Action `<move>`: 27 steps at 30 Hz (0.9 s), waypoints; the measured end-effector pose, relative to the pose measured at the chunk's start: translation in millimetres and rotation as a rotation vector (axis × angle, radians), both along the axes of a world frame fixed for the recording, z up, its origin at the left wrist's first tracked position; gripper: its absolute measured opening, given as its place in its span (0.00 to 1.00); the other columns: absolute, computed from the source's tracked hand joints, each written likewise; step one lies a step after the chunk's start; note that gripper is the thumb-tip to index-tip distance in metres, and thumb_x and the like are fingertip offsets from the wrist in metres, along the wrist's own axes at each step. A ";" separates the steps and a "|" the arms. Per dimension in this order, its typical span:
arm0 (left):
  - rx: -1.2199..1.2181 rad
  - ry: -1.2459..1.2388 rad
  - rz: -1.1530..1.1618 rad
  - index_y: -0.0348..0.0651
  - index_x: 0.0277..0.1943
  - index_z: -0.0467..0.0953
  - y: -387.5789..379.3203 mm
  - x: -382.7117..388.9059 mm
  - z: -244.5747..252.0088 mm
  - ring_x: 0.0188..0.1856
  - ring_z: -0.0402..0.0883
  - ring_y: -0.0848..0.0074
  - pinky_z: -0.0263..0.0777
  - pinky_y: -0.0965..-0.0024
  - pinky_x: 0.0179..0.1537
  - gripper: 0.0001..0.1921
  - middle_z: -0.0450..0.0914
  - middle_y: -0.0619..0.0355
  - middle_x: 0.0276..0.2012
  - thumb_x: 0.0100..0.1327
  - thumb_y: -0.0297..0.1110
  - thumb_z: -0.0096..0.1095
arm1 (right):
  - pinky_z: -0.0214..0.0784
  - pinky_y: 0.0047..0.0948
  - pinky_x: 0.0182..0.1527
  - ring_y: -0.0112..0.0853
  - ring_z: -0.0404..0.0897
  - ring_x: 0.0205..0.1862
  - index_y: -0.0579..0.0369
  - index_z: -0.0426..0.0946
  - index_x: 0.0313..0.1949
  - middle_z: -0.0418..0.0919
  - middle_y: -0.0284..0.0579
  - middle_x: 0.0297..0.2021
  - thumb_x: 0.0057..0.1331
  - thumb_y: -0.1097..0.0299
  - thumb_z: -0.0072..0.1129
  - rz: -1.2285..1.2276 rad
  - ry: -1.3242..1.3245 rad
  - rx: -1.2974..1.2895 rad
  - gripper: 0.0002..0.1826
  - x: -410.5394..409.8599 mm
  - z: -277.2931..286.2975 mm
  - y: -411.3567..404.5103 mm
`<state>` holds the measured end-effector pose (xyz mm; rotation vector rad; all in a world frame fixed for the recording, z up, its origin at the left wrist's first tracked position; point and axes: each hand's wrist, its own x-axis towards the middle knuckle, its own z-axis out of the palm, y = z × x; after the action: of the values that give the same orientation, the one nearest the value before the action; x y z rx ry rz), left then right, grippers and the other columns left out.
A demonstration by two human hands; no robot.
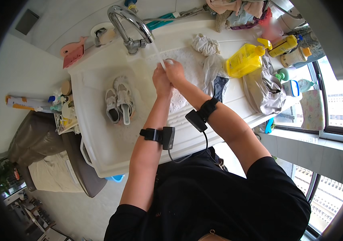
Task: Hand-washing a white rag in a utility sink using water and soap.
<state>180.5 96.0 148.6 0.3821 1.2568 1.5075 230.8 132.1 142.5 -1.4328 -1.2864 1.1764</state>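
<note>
Water runs from a chrome faucet (pixel 132 25) onto my two hands, which are pressed together over the white laundry sink (pixel 94 156). My left hand (pixel 162 79) touches my right hand (pixel 175 72); a small whitish bit shows at the fingertips, and I cannot tell whether it is foam or an object. Suds lie around and behind my hands. A pair of light sneakers (pixel 118 101) stands in the basin to the left, with a pale-handled brush (pixel 126 113) on them. A wet white cloth (pixel 212 64) lies on the washboard side at the right.
A yellow pump bottle (pixel 243 61) stands right of the cloth, beside a grey garment (pixel 263 87). More bottles line the right end. A pink whale-shaped dustpan (pixel 73 52) leans at the back left. A teal tube (pixel 163 20) lies behind the faucet.
</note>
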 end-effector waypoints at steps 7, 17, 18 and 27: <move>0.151 0.128 -0.007 0.37 0.32 0.76 -13.5 -35.6 -23.1 0.31 0.75 0.76 0.69 0.71 0.34 0.22 0.76 0.60 0.26 0.71 0.47 0.46 | 0.75 0.41 0.45 0.49 0.82 0.41 0.60 0.79 0.42 0.82 0.59 0.35 0.66 0.55 0.49 0.347 -0.314 -0.181 0.20 -23.0 -4.9 9.4; 0.203 0.457 0.097 0.35 0.41 0.77 -17.8 -30.4 -11.9 0.36 0.76 0.76 0.71 0.73 0.41 0.18 0.78 0.59 0.33 0.71 0.43 0.48 | 0.76 0.40 0.36 0.40 0.82 0.39 0.54 0.77 0.45 0.81 0.46 0.38 0.67 0.60 0.54 0.191 0.625 -0.753 0.13 -14.9 5.3 10.9; 0.210 0.320 0.086 0.36 0.47 0.76 -13.5 -30.7 -9.9 0.40 0.76 0.75 0.71 0.72 0.45 0.18 0.78 0.58 0.38 0.71 0.44 0.49 | 0.76 0.40 0.36 0.40 0.82 0.39 0.54 0.77 0.45 0.81 0.46 0.38 0.67 0.60 0.54 0.186 0.624 -0.745 0.13 -12.2 12.4 8.7; 0.346 -0.339 -0.018 0.43 0.65 0.66 4.9 -29.4 16.5 0.56 0.73 0.72 0.69 0.68 0.56 0.26 0.73 0.57 0.56 0.74 0.51 0.42 | 0.71 0.33 0.51 0.33 0.76 0.50 0.44 0.59 0.67 0.74 0.41 0.52 0.70 0.64 0.46 0.078 0.909 -0.470 0.26 5.1 35.4 -15.6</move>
<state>151.0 100.9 165.2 0.3421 0.7276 1.6942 235.9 116.5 177.9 -0.9195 -0.4400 1.9574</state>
